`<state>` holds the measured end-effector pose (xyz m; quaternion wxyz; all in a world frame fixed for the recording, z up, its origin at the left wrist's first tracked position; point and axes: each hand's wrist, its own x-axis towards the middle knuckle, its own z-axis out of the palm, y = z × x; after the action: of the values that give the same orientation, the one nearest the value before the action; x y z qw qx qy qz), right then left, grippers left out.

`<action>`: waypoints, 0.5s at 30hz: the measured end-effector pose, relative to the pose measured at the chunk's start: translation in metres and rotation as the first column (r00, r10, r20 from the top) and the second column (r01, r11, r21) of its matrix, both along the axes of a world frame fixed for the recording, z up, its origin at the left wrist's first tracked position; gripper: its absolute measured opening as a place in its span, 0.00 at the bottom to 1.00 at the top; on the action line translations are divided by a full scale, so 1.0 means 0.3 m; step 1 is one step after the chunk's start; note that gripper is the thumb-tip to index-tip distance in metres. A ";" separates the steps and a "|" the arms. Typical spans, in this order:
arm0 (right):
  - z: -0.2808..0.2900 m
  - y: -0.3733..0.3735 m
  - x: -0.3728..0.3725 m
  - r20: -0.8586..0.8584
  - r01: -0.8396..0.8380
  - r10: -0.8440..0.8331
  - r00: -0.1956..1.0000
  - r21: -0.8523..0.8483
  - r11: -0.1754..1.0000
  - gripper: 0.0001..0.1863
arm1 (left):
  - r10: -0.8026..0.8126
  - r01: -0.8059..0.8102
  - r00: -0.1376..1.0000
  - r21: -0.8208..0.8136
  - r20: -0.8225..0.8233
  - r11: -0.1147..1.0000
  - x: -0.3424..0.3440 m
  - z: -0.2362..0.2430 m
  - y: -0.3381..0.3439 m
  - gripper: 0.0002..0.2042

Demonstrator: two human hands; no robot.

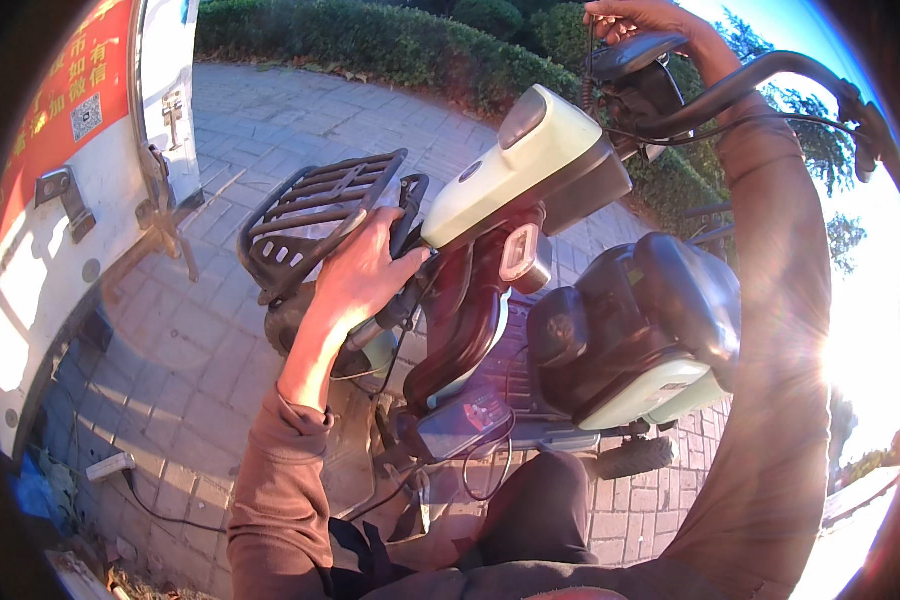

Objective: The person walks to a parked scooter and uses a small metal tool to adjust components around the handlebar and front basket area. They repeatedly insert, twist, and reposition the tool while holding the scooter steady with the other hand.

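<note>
1. A cream and maroon scooter (510, 165) stands on grey paving (185, 335) directly before the person, with the hedge (390, 55) beyond it and a white vehicle panel (115, 225) at the left.

2. The left hand (362, 275) reaches to the scooter's front, lying against the near side of the black rack (315, 224). Its thumb is spread well away from the fingers and points toward the cream front cover; the fingertips are hidden, so whether they grip the rack cannot be told.

3. The right hand (635, 14), at the upper edge of the view, is raised beyond the black handlebar (715, 103). Its fingers are bent and partly closed just beside a dark coiled cord (589, 85); whether they pinch it cannot be told.

4. Both forearms wear brown sleeves, the left one pushed up above the wrist.

5. Behind the front cover sits the dark seat (670, 295), while a flat grey box (465, 425) with a looped cable (511, 462) shows low in front of the person.

6. A white power strip (110, 466) lies on the paving at lower left, near blue plastic (42, 492). Low sun glares from the right.
</note>
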<state>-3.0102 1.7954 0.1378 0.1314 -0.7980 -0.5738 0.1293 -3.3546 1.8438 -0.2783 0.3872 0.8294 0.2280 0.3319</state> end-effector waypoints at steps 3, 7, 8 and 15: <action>-0.007 -0.022 -0.021 0.108 0.004 -0.012 0.994 0.076 0.997 0.19 | -0.006 0.006 1.000 -0.002 0.005 1.000 0.001 0.002 0.001 0.32; -0.014 -0.042 -0.039 0.183 -0.033 0.015 0.983 0.093 0.995 0.20 | -0.021 0.022 1.000 -0.011 0.008 1.000 -0.001 0.008 0.001 0.32; -0.014 -0.043 -0.037 0.181 -0.049 0.029 0.983 0.108 0.993 0.20 | -0.015 0.015 1.000 -0.004 0.014 1.000 -0.001 0.008 0.001 0.31; 0.003 -0.039 0.000 0.105 -0.097 0.089 0.990 0.071 0.993 0.18 | 0.005 -0.008 0.999 0.063 0.043 0.998 0.009 -0.017 0.013 0.32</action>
<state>-3.0101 1.7838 0.1386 0.1259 -0.7704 -0.6207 0.0728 -3.3520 1.8478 -0.2832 0.3646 0.8330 0.2119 0.3581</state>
